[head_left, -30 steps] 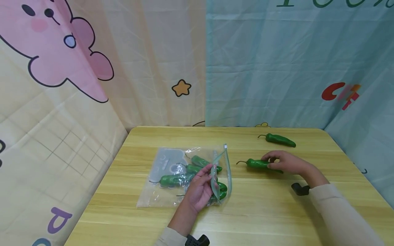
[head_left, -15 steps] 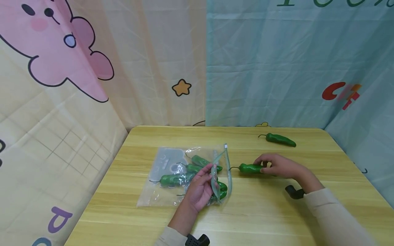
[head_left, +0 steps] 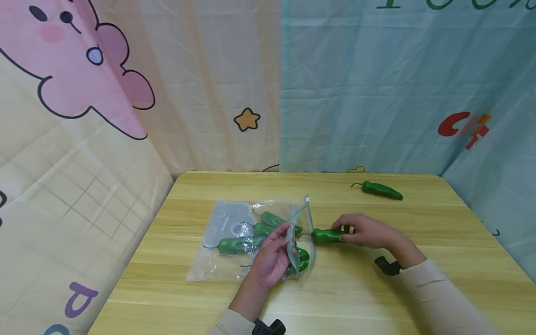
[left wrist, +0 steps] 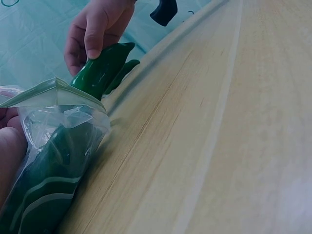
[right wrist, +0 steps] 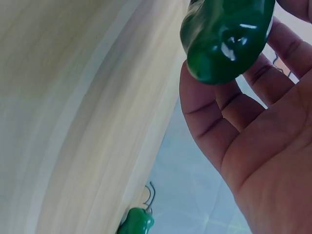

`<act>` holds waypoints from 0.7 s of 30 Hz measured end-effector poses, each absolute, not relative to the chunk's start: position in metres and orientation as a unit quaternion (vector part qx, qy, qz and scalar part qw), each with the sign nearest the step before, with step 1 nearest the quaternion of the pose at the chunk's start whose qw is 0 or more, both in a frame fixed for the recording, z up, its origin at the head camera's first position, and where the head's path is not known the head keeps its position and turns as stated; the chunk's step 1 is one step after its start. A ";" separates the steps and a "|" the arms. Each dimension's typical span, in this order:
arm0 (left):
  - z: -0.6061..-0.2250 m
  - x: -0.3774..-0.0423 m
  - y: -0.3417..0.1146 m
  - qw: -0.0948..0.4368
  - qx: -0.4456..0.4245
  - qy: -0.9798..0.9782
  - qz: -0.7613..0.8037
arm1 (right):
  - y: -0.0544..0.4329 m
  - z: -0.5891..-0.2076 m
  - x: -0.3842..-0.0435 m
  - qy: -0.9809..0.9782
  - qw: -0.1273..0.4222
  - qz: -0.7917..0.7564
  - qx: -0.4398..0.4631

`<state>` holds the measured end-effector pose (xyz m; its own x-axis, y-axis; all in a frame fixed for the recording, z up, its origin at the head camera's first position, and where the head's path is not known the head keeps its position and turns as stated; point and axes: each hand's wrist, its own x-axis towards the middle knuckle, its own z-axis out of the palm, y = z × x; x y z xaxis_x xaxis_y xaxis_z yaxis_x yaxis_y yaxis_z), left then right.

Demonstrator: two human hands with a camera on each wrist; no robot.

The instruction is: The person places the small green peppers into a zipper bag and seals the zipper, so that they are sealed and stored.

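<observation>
A clear zip bag with a pale green zip edge lies on the table, its mouth spread toward the right. Several green chili peppers lie inside it. At the mouth, my left hand holds one edge of the bag, palm up. My right hand pinches another green chili pepper between thumb and fingers, stem pointing left. That stem is at the bag's mouth, while the body is still outside. In the right wrist view, the held pepper's glossy end shows against the fingers.
One loose green chili pepper lies at the back right of the wooden table. Printed fabric curtains hang behind the table and along its sides.
My right hand has moved left and slightly nearer, carrying the chili pepper from the right side to the bag's mouth. The left hand and the bag have stayed in place.
</observation>
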<state>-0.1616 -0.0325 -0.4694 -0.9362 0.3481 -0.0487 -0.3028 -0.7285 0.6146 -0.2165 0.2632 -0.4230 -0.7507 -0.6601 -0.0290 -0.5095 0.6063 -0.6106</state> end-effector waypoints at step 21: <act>-0.469 -0.161 -0.032 0.174 0.037 0.320 0.931 | 0.236 -0.426 -0.222 0.893 0.119 -0.279 -0.334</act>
